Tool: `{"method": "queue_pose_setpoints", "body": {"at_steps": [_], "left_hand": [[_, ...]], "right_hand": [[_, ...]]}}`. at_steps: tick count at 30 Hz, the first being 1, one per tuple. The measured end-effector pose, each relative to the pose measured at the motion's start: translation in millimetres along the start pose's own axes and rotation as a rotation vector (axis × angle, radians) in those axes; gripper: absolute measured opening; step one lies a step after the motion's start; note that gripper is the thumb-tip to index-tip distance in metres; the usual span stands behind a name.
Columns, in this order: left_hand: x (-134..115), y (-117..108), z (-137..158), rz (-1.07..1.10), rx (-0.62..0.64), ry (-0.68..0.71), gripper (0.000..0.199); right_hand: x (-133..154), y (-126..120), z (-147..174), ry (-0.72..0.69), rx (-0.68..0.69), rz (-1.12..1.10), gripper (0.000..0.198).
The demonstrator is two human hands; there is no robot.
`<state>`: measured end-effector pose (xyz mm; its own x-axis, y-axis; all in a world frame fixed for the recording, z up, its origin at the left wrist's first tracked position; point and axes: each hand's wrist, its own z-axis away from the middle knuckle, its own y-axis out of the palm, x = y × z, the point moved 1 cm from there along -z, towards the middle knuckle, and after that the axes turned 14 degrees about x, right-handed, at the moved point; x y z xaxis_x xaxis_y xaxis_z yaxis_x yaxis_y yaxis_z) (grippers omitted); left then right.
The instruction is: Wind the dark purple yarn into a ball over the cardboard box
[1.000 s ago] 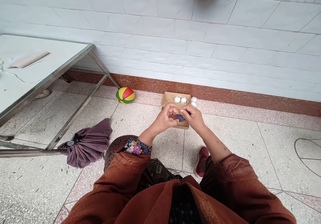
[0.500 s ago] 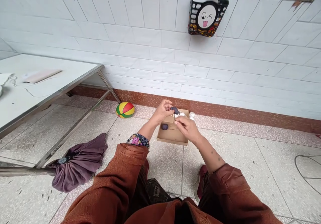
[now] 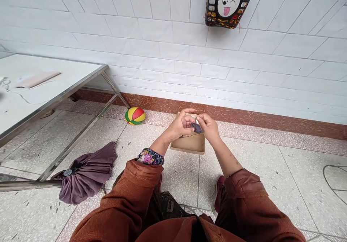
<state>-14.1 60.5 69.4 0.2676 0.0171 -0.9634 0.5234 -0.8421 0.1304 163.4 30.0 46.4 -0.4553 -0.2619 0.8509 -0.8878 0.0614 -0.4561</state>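
A small dark purple crocheted-looking yarn piece is held above an open cardboard box on the floor. My left hand grips its left side between thumb and fingers, with the index finger lifted. On the right, my right hand is closed in a pinch at the piece's upper edge. A small white bit shows at those fingertips, too small to name. A dark strand of yarn runs across the box. My hands hide the far part of the box.
A striped ball lies by the wall, near the leg of a white-topped table. A folded purple umbrella rests on the floor at left. A black basket hangs on the tiled wall. A wire frame stands at far right.
My right hand has moved up and right, from below the yarn piece to its upper edge. The piece has shifted slightly right and down. My left hand now covers the dark yarn ball's place. The view has tilted down.
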Motion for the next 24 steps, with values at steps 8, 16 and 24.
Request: {"method": "queue_pose_setpoints", "body": {"at_steps": [8,16,24], "left_hand": [[8,-14,-1,-0.004,-0.256,0.091,0.074],[3,-8,8,-0.262,-0.164,-0.021,0.069],[6,15,5,-0.205,0.100,-0.062,0.070]], "right_hand": [[11,21,33,-0.158,0.218,0.215,0.022],[46,-8,49,-0.390,0.187,0.152,0.023],[30,-24,38,-0.234,-0.037,0.071,0.019]]}}
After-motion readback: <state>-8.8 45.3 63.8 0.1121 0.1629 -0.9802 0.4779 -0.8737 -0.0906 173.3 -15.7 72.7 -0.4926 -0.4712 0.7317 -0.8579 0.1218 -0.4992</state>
